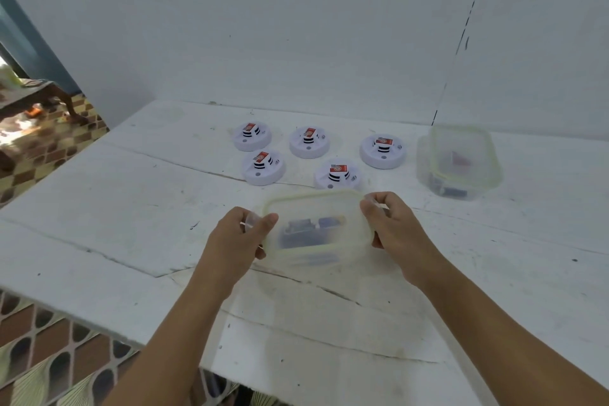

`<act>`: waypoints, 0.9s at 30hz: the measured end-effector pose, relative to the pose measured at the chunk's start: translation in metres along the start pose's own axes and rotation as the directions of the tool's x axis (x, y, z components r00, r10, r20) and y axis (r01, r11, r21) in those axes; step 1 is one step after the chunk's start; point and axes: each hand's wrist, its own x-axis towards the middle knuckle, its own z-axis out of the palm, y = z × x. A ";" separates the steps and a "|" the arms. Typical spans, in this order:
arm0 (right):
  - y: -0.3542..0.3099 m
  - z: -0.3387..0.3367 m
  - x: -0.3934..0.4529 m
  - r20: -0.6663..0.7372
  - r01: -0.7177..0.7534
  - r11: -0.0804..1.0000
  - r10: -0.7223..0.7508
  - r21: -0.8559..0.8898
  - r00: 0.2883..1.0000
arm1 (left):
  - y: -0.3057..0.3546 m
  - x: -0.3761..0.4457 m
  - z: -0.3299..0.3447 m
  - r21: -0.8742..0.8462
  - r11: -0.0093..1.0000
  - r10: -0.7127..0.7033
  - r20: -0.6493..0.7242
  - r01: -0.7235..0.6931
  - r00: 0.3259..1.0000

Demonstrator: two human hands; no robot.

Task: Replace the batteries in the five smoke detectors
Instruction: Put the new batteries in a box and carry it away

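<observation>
1. Smoke detectors [308, 142], five round white plastic discs each topped with a red-labelled battery, sit clustered mid-table on the worn white wooden table [131, 208], just beyond the hands.
2. Left hand [239, 237] and right hand [392, 227] each curl around an end latch of the clear rectangular plastic lidded box [316, 227], which holds dark, blurred objects, probably batteries.
3. A second clear lidded container [458, 161] stands to the right, near the wall.
4. Judged from their look, the detectors are light, rigid and smooth; grip them at the rim and pinch the battery by its sides.
</observation>
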 end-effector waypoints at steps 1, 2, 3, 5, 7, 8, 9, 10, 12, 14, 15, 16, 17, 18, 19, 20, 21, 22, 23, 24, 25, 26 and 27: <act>0.002 0.000 0.000 0.007 0.004 1.000 -0.004 0.007 1.000 | 0.000 0.000 0.000 -0.018 1.000 -0.006 0.001 0.006 1.000; 0.003 0.000 0.000 0.011 0.008 1.000 -0.008 0.018 1.000 | 0.000 0.000 0.001 -0.038 0.999 -0.012 0.003 0.012 1.000; 0.006 0.001 0.000 0.015 0.012 0.999 -0.012 0.032 1.000 | 0.000 -0.001 0.001 -0.065 0.998 -0.018 0.006 0.019 1.000; 0.009 0.001 0.001 0.021 0.014 0.998 -0.015 0.053 1.000 | -0.001 -0.002 0.002 -0.111 0.993 -0.032 0.008 0.033 0.999; 0.011 0.001 0.002 0.030 0.016 0.998 -0.017 0.060 0.999 | -0.001 -0.003 0.003 -0.123 0.992 -0.035 0.000 0.034 0.999; 0.012 0.000 0.002 0.034 0.016 0.998 -0.018 0.063 0.999 | -0.001 -0.003 0.003 -0.125 0.992 -0.036 -0.011 0.034 0.999; 0.013 0.000 0.002 0.036 0.017 0.997 -0.019 0.069 0.999 | -0.001 -0.003 0.003 -0.118 0.992 -0.042 -0.029 0.039 0.999; 0.014 0.000 0.002 0.038 0.018 0.997 -0.021 0.075 0.999 | -0.001 -0.004 0.004 -0.103 0.994 -0.049 -0.054 0.044 0.997; 0.015 0.000 0.002 0.038 0.017 0.997 -0.020 0.079 0.999 | 0.001 -0.008 0.004 -0.034 0.999 -0.040 -0.121 0.036 0.992; 0.015 0.001 0.001 0.038 0.016 0.997 -0.019 0.081 0.999 | 0.002 -0.012 0.007 0.053 0.999 0.015 -0.189 -0.005 0.982; 0.015 0.001 0.001 0.039 0.019 0.996 -0.022 0.083 0.999 | 0.000 -0.014 0.008 0.092 0.995 0.050 -0.210 -0.031 0.976; 0.014 0.001 0.001 0.039 0.023 0.996 -0.026 0.084 0.999 | -0.001 -0.015 0.009 0.130 0.990 0.083 -0.227 -0.054 0.970; 0.014 0.001 0.000 0.036 0.025 0.996 -0.028 0.083 0.999 | -0.002 -0.016 0.009 0.171 0.982 0.115 -0.242 -0.074 0.963; 0.014 0.001 0.000 0.033 0.027 0.996 -0.030 0.084 0.999 | -0.002 -0.017 0.010 0.207 0.974 0.142 -0.254 -0.090 0.957; 0.014 0.002 -0.001 0.031 0.028 0.996 -0.031 0.086 0.999 | -0.002 -0.018 0.010 0.238 0.966 0.162 -0.260 -0.099 0.952; 0.014 0.002 -0.002 0.031 0.029 0.996 -0.032 0.088 0.999 | -0.001 -0.019 0.011 0.266 0.958 0.177 -0.260 -0.106 0.949; 0.014 0.003 -0.003 0.032 0.029 0.996 -0.032 0.089 0.999 | 0.001 -0.021 0.011 0.286 0.952 0.183 -0.257 -0.106 0.949; 0.013 0.003 -0.004 0.036 0.031 0.996 -0.034 0.089 0.999 | 0.004 -0.023 0.011 0.294 0.950 0.183 -0.252 -0.105 0.950; 0.013 0.003 -0.004 0.039 0.034 0.995 -0.037 0.090 0.999 | 0.006 -0.024 0.011 0.289 0.952 0.176 -0.244 -0.101 0.954; 0.013 0.004 -0.005 0.041 0.036 0.995 -0.040 0.092 0.998 | 0.008 -0.024 0.010 0.273 0.958 0.161 -0.234 -0.094 0.959; 0.012 0.004 -0.006 0.042 0.038 0.995 -0.042 0.093 0.998 | 0.009 -0.022 0.007 0.243 0.967 0.134 -0.216 -0.079 0.967; 0.012 0.004 -0.006 0.043 0.039 0.995 -0.043 0.092 0.998 | 0.010 -0.021 0.002 0.203 0.977 0.097 -0.188 -0.058 0.977; 0.011 0.005 -0.006 0.045 0.040 0.995 -0.044 0.092 0.998 | 0.009 -0.018 -0.003 0.158 0.987 0.058 -0.142 -0.036 0.988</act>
